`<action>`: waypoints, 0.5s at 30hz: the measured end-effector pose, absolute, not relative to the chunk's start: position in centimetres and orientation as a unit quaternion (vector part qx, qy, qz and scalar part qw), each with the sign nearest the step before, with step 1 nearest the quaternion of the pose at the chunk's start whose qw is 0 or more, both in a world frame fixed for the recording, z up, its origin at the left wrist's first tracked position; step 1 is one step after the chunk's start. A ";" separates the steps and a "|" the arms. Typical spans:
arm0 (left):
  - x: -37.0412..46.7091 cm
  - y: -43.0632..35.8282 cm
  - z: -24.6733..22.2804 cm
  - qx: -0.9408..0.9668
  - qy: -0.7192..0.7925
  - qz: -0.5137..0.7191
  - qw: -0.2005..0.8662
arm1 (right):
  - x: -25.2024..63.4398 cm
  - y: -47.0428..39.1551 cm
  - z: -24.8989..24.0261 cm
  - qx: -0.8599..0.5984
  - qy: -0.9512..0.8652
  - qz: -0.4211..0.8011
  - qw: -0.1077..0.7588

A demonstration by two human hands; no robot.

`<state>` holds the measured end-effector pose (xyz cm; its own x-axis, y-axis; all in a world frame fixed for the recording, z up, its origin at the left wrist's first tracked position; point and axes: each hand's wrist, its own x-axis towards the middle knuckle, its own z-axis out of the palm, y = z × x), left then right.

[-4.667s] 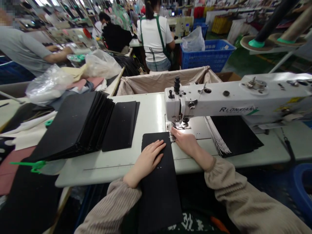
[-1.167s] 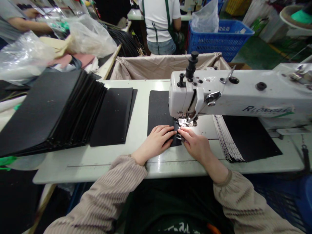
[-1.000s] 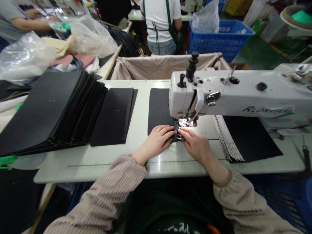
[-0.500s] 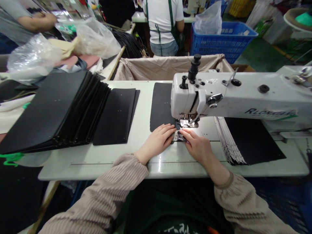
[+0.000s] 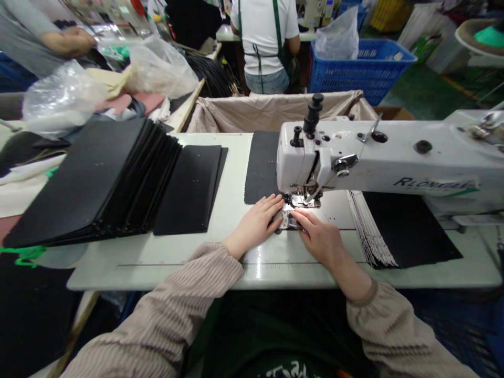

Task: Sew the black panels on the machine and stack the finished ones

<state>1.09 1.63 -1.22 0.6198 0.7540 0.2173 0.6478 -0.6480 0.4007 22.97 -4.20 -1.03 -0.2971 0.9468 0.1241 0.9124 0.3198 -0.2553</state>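
Observation:
A black panel (image 5: 260, 168) lies flat on the sewing machine's bed, its right part hidden behind the machine head (image 5: 297, 157). My left hand (image 5: 260, 218) rests with fingers stretched out at the panel's near edge, just left of the presser foot (image 5: 302, 201). My right hand (image 5: 321, 236) is on the near right side of the foot, its fingers drawn together by a small metal guide (image 5: 289, 221). Whatever lies between those fingers is too small to make out. The machine's lamp lights the spot between both hands.
A thick stack of black panels (image 5: 90, 173) and a thinner pile (image 5: 189, 189) lie left. Light-edged black pieces (image 5: 409, 231) sit under the machine arm. Behind the table are a cloth-lined bin (image 5: 271, 111), a blue crate (image 5: 354, 73) and co-workers.
The black panel has slid away from me, toward the back of the table, along the machine. More of the metal guide shows between my hands, which have hardly moved.

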 end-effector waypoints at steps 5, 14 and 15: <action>1.2 1.6 -1.2 0.886 0.397 0.193 0.144 | 22.9 -4.2 -1.2 -0.580 -0.800 0.073 0.135; 1.3 2.0 -1.1 0.887 0.395 0.198 0.135 | 22.9 -4.2 -1.2 -0.578 -0.801 0.069 0.136; 1.4 2.0 -1.2 0.886 0.396 0.201 0.133 | 22.9 -4.2 -1.2 -0.579 -0.801 0.069 0.137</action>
<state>1.38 2.00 -1.19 0.6055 0.7552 0.2511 0.6477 -0.6510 0.3958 22.90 -4.18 -1.23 -0.2929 0.9458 0.1404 0.9081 0.3211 -0.2686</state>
